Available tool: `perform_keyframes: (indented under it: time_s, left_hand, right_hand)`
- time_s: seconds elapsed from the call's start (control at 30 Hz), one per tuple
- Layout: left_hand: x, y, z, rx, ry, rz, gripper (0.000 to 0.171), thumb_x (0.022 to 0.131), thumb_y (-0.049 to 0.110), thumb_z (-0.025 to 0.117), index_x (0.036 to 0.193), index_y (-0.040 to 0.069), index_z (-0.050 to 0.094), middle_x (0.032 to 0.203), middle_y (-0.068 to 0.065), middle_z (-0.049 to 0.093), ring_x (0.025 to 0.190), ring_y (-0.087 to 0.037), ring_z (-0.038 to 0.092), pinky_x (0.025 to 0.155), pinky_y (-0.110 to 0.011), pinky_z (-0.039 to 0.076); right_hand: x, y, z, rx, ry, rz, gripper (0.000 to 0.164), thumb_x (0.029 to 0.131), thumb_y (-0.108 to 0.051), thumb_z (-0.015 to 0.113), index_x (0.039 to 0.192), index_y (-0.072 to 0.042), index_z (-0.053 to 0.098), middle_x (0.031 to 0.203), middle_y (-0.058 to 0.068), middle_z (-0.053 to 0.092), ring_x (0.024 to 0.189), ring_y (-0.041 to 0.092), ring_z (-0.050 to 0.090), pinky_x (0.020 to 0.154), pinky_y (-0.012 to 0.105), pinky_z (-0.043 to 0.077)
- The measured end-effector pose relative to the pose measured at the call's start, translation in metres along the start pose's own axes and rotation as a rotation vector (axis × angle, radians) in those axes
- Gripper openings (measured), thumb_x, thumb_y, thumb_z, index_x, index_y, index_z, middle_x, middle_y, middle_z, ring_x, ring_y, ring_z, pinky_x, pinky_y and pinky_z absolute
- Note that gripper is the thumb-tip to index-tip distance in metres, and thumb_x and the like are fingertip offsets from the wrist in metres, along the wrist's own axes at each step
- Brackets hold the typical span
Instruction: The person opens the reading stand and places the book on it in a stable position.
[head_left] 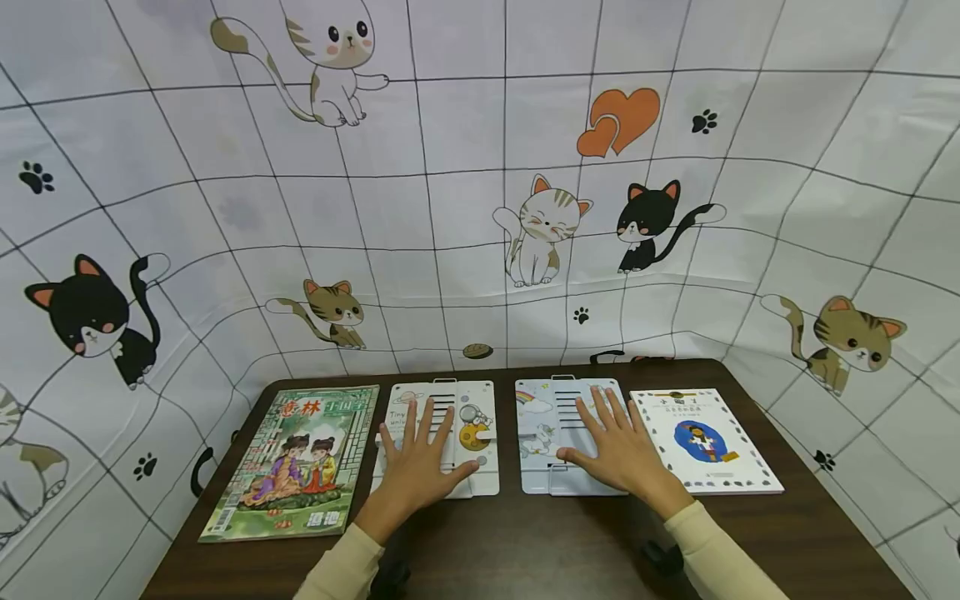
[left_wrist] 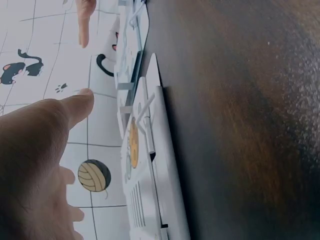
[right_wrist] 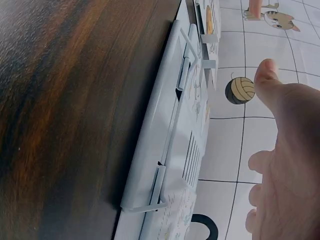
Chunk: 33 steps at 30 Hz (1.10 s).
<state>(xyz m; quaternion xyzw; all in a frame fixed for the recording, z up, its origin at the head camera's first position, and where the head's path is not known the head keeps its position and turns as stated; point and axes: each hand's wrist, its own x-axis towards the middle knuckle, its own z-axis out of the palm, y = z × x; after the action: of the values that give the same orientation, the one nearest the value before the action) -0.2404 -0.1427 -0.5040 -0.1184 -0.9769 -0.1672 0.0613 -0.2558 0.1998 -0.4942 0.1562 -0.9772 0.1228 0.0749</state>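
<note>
Two flat, folded white book stands lie side by side on the table. My left hand [head_left: 418, 468], fingers spread, is held over the left stand [head_left: 480, 475], which carries a planet and astronaut print. Over the right stand [head_left: 534, 467], printed with a rainbow and unicorn, my right hand [head_left: 621, 450] spreads its fingers too. Both wrist views show a gap between each palm and the stand's slotted plate and wire props. Neither hand holds anything. Parts of both stands are hidden beneath the hands in the head view.
A green illustrated magazine [head_left: 300, 458] lies at the left of the dark wooden table [head_left: 517, 550]. On the right is a white book [head_left: 738, 425] with a blue oval picture, close beside the right stand. A cat-patterned cloth [head_left: 465, 208] hangs behind and around the table.
</note>
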Motion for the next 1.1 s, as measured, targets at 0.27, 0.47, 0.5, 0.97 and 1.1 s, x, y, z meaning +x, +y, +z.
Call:
perform_keyframes:
  time_s: [0.27,0.47,0.5,0.97,1.1]
  left_hand:
    - [0.003,0.012,0.003,-0.032,0.050,0.065,0.073,0.100,0.044,0.074,0.157,0.005,0.050,0.165,-0.027,0.042,0.156,-0.049,0.036,0.116,-0.075,0.037]
    - [0.006,0.035,0.013,-0.149,0.163,0.146,0.034,0.101,0.022,0.074,0.129,0.003,0.071,0.124,-0.014,0.073,0.113,-0.031,0.073,0.089,-0.049,0.062]
    - [0.007,0.040,0.015,-0.175,0.172,0.161,0.028,0.101,0.019,0.073,0.125,0.004,0.072,0.117,-0.011,0.074,0.105,-0.027,0.074,0.084,-0.044,0.062]
    - [0.018,0.095,0.047,-0.384,0.060,0.236,0.009,0.098,0.005,0.069,0.093,0.006,0.077,0.081,0.000,0.075,0.068,0.002,0.057,0.064,-0.016,0.050]
    - [0.018,0.101,0.058,-0.393,0.044,0.227,0.009,0.096,0.003,0.070,0.090,0.006,0.076,0.075,0.002,0.071,0.064,0.003,0.053,0.059,-0.015,0.047]
  right_hand:
    - [0.003,-0.001,-0.002,0.040,0.142,0.041,0.062,0.099,-0.039,0.076,0.147,-0.002,0.062,0.145,0.024,0.066,0.136,0.046,0.061,0.113,0.064,0.047]
    - [-0.001,0.001,-0.010,0.149,0.158,0.111,0.018,0.095,-0.017,0.079,0.108,-0.004,0.080,0.091,0.009,0.080,0.075,0.022,0.072,0.061,0.042,0.057]
    - [-0.002,0.002,-0.011,0.159,0.145,0.117,0.014,0.095,-0.016,0.078,0.104,-0.005,0.080,0.087,0.006,0.079,0.071,0.019,0.069,0.059,0.039,0.054]
    - [-0.018,0.021,-0.014,0.219,-0.025,0.190,0.012,0.094,-0.017,0.078,0.088,-0.007,0.075,0.075,0.001,0.068,0.064,0.014,0.055,0.057,0.033,0.044]
    - [-0.020,0.029,-0.009,0.212,-0.097,0.221,0.017,0.093,-0.019,0.079,0.085,-0.008,0.071,0.071,-0.001,0.062,0.064,0.015,0.052,0.057,0.032,0.040]
